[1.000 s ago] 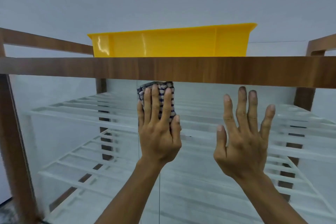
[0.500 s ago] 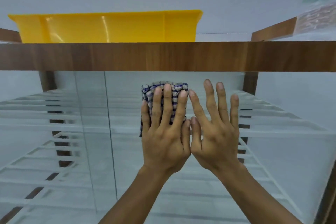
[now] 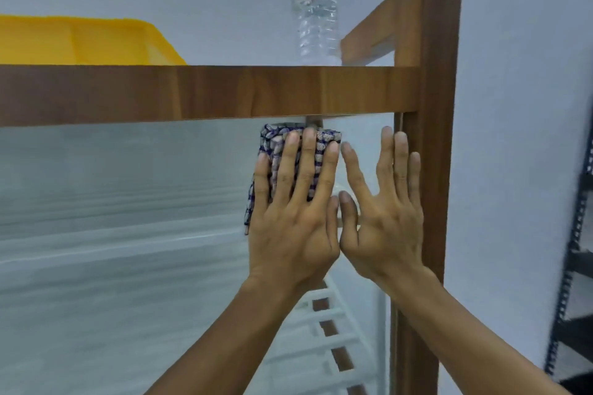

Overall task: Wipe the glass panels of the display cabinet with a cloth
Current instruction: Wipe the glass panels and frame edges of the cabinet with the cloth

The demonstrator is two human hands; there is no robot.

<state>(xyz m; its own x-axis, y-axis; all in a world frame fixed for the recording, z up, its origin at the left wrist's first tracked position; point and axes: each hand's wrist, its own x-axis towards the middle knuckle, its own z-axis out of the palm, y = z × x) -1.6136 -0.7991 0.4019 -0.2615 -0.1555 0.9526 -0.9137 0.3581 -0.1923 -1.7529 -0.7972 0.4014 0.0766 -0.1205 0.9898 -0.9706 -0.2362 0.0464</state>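
Display cabinet, front glass panel (image 3: 128, 186), bounded above by a wooden top rail (image 3: 192, 93), the reference for all positions. Cloth (image 3: 271, 143): blue-and-white check, folded, pressed to the glass directly under the rail toward its right end. Its upper edge is at or just short of the rail's underside, and its long axis runs straight down from the rail. Left hand (image 3: 295, 221): laid flat over the cloth, fingers straight and spread with tips pointing up at the rail, pressing rather than clutching. Right hand (image 3: 388, 221): just beside the left, flat on bare glass, fingers straight, holding nothing, under the rail's right end and hard against the post (image 3: 426, 138) joining it there. Above the rail: yellow bin (image 3: 80, 42) toward the left, clear bottle (image 3: 316, 9) toward the right. Below the rail, behind the glass: white slatted shelves (image 3: 330, 314). Assessment: most of the panel lies below and left of the hands, so the cloth-bearing left hand is better placed for the next stroke.
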